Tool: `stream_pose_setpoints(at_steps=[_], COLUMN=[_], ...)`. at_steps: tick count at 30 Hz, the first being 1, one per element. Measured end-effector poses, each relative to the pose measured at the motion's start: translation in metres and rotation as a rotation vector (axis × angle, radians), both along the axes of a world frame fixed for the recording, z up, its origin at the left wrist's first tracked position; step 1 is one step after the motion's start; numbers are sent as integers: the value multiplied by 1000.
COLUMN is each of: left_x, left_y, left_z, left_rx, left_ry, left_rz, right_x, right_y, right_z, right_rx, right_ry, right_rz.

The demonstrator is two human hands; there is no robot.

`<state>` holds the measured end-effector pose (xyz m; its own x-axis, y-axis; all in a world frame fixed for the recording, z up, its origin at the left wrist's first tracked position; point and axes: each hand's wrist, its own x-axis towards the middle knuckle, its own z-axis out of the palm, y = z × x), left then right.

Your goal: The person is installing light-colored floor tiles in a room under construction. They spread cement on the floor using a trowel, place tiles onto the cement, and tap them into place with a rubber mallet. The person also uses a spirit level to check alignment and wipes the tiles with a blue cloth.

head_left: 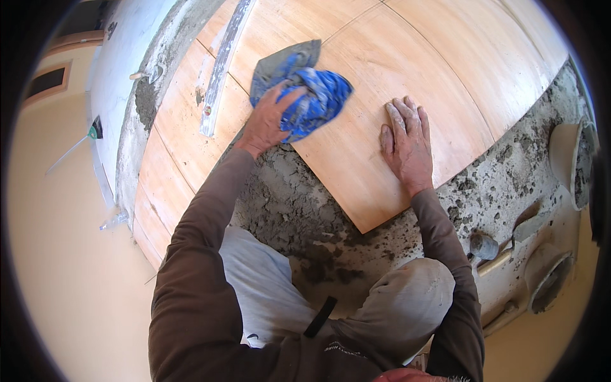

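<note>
My left hand (pixel 266 125) grips a crumpled blue cloth (pixel 318 95) with a grey-green part, pressed on the wood-toned floor tiles. My right hand (pixel 408 140), dusty with grey on its fingers, lies flat on a tile (pixel 363 181), fingers stretched out and holding nothing. That tile's near corner points toward my knees. Wet grey mortar (pixel 280 197) is spread between the tiles and my legs, beside the tile's left edge.
A long, mortar-smeared metal straightedge (pixel 223 73) lies on the tiles at the far left. On the right stand two buckets (pixel 547 280), with a mallet (pixel 484 246) and a trowel (pixel 529 226) close by. Loose mortar (pixel 503 172) covers the ground along the right tile edge.
</note>
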<state>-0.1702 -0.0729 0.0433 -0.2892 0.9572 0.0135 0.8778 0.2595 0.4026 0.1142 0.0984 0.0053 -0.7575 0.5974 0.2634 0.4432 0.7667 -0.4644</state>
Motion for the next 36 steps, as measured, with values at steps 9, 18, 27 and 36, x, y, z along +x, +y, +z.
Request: stream_pose_setpoints(at_steps=[9, 18, 27, 36], left_x=[-96, 16, 30, -85], left_y=[-44, 192, 232, -16], left_z=[-23, -50, -67, -44], left_rx=[55, 351, 451, 206], left_ry=[97, 130, 27, 321], left_rz=[344, 52, 55, 266], right_x=[-3, -9, -7, -7], right_y=[-3, -7, -4, -6], right_z=[0, 4, -5, -3], right_rx=[2, 58, 120, 111], right_ry=[-15, -95, -111, -82], right_rz=[0, -17, 22, 16])
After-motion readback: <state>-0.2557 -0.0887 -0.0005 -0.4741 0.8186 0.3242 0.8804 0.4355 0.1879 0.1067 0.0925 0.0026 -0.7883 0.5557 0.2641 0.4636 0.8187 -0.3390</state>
